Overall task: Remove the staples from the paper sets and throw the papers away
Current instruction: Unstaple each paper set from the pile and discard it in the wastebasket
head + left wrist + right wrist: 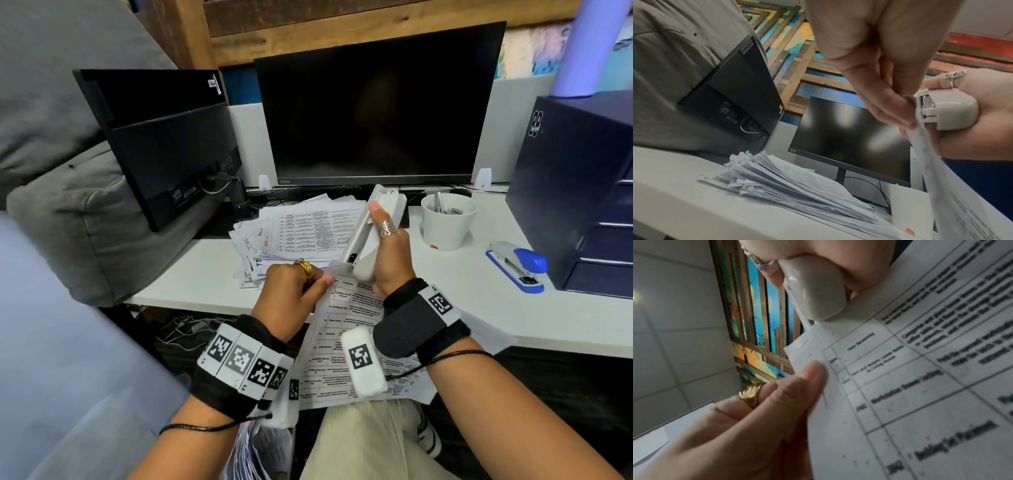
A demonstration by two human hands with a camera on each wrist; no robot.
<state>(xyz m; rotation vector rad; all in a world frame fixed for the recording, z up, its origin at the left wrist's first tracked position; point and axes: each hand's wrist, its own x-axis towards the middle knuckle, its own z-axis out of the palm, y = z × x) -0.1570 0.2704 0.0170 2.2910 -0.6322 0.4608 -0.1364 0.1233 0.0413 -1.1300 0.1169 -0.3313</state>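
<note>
My left hand [320, 282] pinches the top corner of a stapled paper set [352, 329] that hangs over my lap at the desk edge. In the right wrist view its thumb [807, 382] presses the sheet just below the staple [802, 344]. My right hand [387, 253] grips a long off-white staple remover [373, 226], tilted, with its lower end at that corner. From the left wrist view the remover's mouth [929, 110] touches the paper's edge [953, 186] beside my left fingers [894, 110]. A messy pile of papers [301, 226] lies on the desk behind.
On the white desk [191, 274] stand a white cup [447, 219] holding metal bits, a blue stapler [520, 263] and a dark drawer unit [582, 192] at right. Two dark monitors [376, 102] stand behind. A bag of loose papers [260, 445] sits below by my knee.
</note>
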